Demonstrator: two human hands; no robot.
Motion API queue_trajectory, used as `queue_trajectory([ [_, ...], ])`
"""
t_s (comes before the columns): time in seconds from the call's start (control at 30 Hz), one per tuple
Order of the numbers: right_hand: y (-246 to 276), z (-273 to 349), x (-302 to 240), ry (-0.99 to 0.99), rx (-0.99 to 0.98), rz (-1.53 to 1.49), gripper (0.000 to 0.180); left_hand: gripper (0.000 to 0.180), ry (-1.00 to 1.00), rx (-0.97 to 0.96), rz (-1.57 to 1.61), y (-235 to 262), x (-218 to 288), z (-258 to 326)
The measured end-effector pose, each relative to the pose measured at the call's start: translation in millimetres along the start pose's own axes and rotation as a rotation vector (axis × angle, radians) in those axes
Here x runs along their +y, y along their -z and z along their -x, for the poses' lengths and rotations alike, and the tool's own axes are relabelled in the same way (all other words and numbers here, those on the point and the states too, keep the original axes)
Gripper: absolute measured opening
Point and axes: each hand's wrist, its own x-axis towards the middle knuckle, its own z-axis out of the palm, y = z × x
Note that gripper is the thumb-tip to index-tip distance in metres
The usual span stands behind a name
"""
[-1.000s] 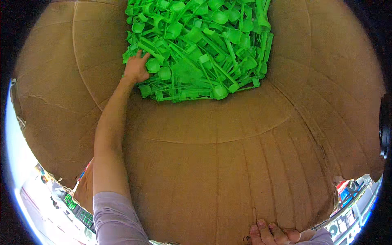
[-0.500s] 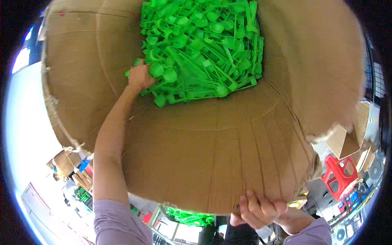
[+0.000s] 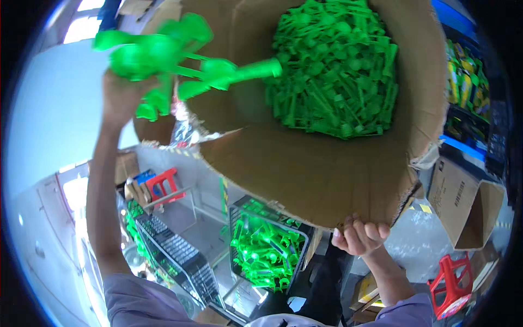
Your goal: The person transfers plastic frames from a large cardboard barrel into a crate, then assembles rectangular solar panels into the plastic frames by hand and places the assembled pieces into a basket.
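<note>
From my remote seat, I see the left hand [image 3: 121,92] raised clear of the big cardboard box [image 3: 327,180], its fingers closed around a bunch of green plastic parts [image 3: 174,60] that blur as they swing above the box's left rim. A second ago that same hand was down inside the box, pressed against the edge of the pile; half a second ago it was closing on pieces there. Now the handful is out, which I read as the grab having worked. The pile of green parts [image 3: 338,65] fills the far end of the box, well apart from the lifted bunch. The right hand [image 3: 359,235] curls tight over the near lower edge of the box, fingers wrapped on the cardboard; the box appears tipped toward me more than it was a second ago, so I judge this hand to be steadying it. Below the box, a dark plastic crate [image 3: 269,250] stands on the floor holding more green parts, between the two forearms. A second dark crate [image 3: 174,256] lies tilted just beside it on the left. A red stool [image 3: 163,182] stands farther back on the floor, and a smaller open cardboard box [image 3: 468,207] sits at the right.
</note>
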Motion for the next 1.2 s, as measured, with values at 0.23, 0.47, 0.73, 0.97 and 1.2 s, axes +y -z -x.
queue_trajectory([
  [0.23,5,-12,-3,-0.051,-0.11,0.046,0.025,0.035,0.337,0.403,-0.082,197,-116,207],
  [0.47,-3,-27,-4,-0.032,-0.134,0.047,0.028,0.044,0.95,0.728,-0.319,251,-231,565],
  [0.73,4,-30,-6,-0.025,-0.245,0.059,0.024,0.097,1.997,0.527,0.1,72,-292,751],
  [0.97,7,-30,-7,-0.083,-0.271,0.101,0.023,0.106,2.03,0.074,0.0,38,-291,666],
  [1.2,9,11,-30,-0.106,-0.297,0.12,0.023,0.036,0.218,0.406,-0.385,-26,-169,242],
])
